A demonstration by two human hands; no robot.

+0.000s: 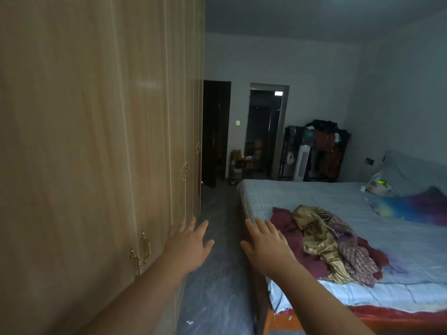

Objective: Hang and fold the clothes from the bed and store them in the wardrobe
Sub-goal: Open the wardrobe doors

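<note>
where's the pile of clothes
Head view, right of centre: the pile of clothes lies on the bed near its aisle-side edge, just beyond the right hand.

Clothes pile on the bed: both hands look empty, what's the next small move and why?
Probably reach the right hand over and grip the gold garment atop the clothes pile. It and the left hand are open and hold nothing, and the pile lies loose on the bed beside the right hand.
</note>
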